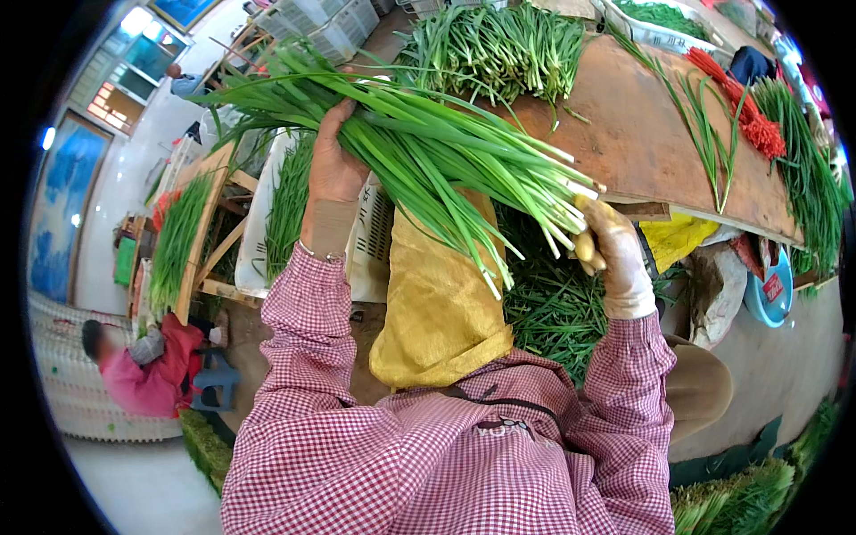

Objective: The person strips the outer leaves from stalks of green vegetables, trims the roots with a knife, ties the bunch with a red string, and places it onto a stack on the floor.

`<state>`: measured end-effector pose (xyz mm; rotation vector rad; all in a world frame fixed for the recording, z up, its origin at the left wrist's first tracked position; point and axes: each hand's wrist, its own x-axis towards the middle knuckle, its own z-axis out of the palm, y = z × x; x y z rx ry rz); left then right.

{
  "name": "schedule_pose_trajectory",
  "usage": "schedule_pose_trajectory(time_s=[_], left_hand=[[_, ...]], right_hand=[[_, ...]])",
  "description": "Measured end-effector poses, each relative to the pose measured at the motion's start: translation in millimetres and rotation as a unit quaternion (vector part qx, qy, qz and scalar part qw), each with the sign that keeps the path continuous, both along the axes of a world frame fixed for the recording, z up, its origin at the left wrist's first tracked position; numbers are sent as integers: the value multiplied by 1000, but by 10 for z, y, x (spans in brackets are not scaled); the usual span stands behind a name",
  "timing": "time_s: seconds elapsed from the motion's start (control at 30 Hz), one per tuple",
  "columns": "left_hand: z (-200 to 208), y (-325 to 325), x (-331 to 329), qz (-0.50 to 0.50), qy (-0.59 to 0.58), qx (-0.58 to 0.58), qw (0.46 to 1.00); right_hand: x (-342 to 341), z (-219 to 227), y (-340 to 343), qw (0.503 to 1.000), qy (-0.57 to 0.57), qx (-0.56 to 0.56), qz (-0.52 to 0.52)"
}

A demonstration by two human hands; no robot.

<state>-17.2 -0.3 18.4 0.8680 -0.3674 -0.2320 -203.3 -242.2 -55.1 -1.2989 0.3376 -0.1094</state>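
A loose bunch of garlic chives [419, 134] slants across the view, its green leaf tips at the upper left and its pale stem ends at the right. My bare left hand [337, 165] is closed round the leafy part, with its fingers mostly hidden behind the leaves. My right hand [611, 245], in a pale, stained glove, has its fingers curled at the white stem ends and pinches some of them. Several stems hang lower than the others, over the yellow cloth [441, 312] that covers my lap.
A brown wooden board [624, 134] ahead carries a heap of chives [499, 49], loose stalks and red ties [740, 102]. White crates [370, 250] stand at left. Loose green leaves [553, 299] lie below my right hand, with a blue basin [771, 290] farther right. Another person [152, 366] sits far left.
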Motion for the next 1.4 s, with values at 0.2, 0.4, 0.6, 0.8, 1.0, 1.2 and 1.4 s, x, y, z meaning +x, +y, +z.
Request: schedule_pose_trajectory(time_s=[0.2, 0.4, 0.6, 0.8, 1.0, 1.2, 1.4], left_hand=[[68, -8, 55, 19, 40, 36, 998], [142, -161, -37, 19, 29, 64, 997], [238, -403, -263, -59, 68, 52, 995], [340, -515, -391, -27, 61, 72, 995], [264, -433, -299, -20, 63, 80, 995], [152, -250, 4, 18, 85, 25, 996], [69, -25, 193, 55, 108, 20, 992]], right_hand=[[-426, -426, -487, 971, 61, -188, -134], [-410, 116, -150, 956, -117, -190, -192], [105, 682, 317, 799, -249, -522, -167], [356, 709, 275, 715, -298, -600, -200], [310, 685, 216, 870, -346, -311, -162], [38, 634, -142, 937, -299, 48, -174], [-117, 93, -206, 930, -292, 153, -164]])
